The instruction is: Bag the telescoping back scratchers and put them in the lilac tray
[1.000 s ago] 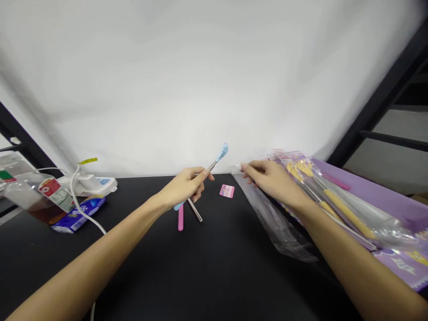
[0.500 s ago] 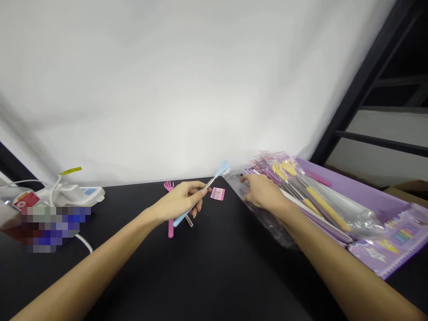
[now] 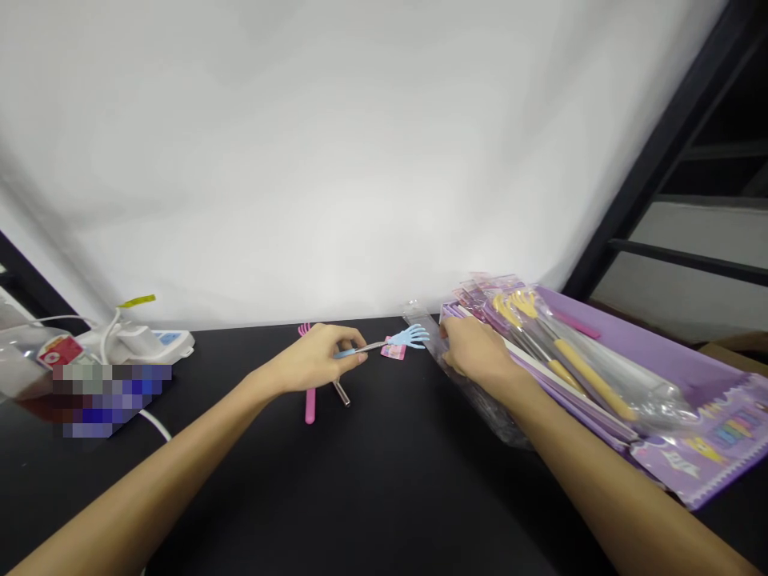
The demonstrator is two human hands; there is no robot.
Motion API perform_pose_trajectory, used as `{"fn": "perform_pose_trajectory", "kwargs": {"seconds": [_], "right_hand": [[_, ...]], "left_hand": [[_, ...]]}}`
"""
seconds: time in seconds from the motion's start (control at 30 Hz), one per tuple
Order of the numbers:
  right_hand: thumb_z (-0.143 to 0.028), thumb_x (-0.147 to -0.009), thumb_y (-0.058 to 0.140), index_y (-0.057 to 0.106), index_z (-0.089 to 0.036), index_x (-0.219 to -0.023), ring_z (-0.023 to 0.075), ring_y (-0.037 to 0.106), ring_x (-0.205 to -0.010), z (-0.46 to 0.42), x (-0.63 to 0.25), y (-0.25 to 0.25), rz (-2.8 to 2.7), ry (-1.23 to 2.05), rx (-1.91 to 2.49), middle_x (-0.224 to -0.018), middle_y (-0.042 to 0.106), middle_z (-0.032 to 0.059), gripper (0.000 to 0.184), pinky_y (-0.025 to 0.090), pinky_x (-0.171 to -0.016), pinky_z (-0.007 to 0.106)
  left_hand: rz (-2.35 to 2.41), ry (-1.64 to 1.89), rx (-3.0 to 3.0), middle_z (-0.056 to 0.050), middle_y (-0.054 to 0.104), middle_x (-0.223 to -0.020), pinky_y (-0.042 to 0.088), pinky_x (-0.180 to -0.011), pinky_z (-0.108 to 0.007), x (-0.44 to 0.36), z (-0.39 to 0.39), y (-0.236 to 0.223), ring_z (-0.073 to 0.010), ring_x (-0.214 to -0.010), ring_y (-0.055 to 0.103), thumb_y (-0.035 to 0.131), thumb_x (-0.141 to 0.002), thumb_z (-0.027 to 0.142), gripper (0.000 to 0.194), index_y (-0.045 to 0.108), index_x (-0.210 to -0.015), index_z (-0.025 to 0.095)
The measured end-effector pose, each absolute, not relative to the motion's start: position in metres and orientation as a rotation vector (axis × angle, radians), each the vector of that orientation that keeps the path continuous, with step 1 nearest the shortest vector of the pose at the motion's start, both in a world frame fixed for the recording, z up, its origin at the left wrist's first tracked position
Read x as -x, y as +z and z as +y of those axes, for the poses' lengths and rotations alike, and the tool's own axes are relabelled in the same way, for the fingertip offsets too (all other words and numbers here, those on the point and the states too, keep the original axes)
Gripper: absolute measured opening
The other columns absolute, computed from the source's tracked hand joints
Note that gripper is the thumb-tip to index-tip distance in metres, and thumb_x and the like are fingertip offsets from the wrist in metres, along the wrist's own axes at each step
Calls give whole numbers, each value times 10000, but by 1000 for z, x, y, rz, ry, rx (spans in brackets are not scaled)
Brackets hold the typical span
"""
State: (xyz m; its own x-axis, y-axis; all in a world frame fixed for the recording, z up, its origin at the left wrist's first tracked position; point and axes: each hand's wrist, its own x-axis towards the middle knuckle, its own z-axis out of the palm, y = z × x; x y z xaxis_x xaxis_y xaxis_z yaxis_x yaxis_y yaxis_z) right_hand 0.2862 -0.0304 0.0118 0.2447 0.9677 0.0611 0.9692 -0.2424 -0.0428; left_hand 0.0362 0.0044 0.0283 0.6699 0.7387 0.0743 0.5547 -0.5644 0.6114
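My left hand (image 3: 315,364) is closed on a blue back scratcher (image 3: 403,339), its hand-shaped head pointing right, level over the black table (image 3: 360,496). Under that hand lie a pink back scratcher (image 3: 310,400) and a short metal rod (image 3: 341,392). A small pink card (image 3: 394,352) lies just beneath the blue head. My right hand (image 3: 474,352) pinches the mouth of a clear plastic sleeve (image 3: 486,400) on the table, a few centimetres from the blue head.
A purple tray (image 3: 708,376) at the right holds several bagged yellow-handled scratchers (image 3: 570,352). At the far left are a white power strip (image 3: 150,342) with a cable and a plastic bottle (image 3: 36,360). A white wall rises behind; a black frame stands at right.
My left hand has lowered the blue scratcher from tilted upward to level, its head now close to the sleeve's mouth. My right hand stays on the sleeve.
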Motion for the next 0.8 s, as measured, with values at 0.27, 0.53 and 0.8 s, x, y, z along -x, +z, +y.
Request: {"fn": "perform_pose_trajectory", "kwargs": {"seconds": [0.27, 0.53, 0.8], "right_hand": [[-146, -760, 620, 667, -184, -857, 254, 686, -835, -26, -287, 11, -1870, 133, 2085, -878, 721, 94, 114, 450, -685, 313], [-406, -799, 735, 522, -212, -866, 168, 670, -833, -42, -260, 23, -1863, 1187, 1068, -809, 689, -5, 295, 494, -757, 285], [-325, -800, 749, 517, -224, -1250, 209, 723, -792, -39, -287, 36, -1651, 1099, 1172, -839, 757, 31, 516, 545, -738, 327]], "left_hand": [[977, 527, -2004, -42, 732, -768, 510, -671, -288, -39, 3, 29, -190, -729, 696, 665, -828, 417, 239, 655, -869, 181], [784, 1073, -1271, -53, 716, -829, 480, -989, -359, -67, -4, 30, -186, -985, 669, 851, -672, 351, 350, 563, -642, 155], [929, 1012, -1898, -88, 710, -912, 518, -793, -347, -90, 19, 15, -223, -891, 657, 403, -968, 531, 468, 663, -863, 157]]}}
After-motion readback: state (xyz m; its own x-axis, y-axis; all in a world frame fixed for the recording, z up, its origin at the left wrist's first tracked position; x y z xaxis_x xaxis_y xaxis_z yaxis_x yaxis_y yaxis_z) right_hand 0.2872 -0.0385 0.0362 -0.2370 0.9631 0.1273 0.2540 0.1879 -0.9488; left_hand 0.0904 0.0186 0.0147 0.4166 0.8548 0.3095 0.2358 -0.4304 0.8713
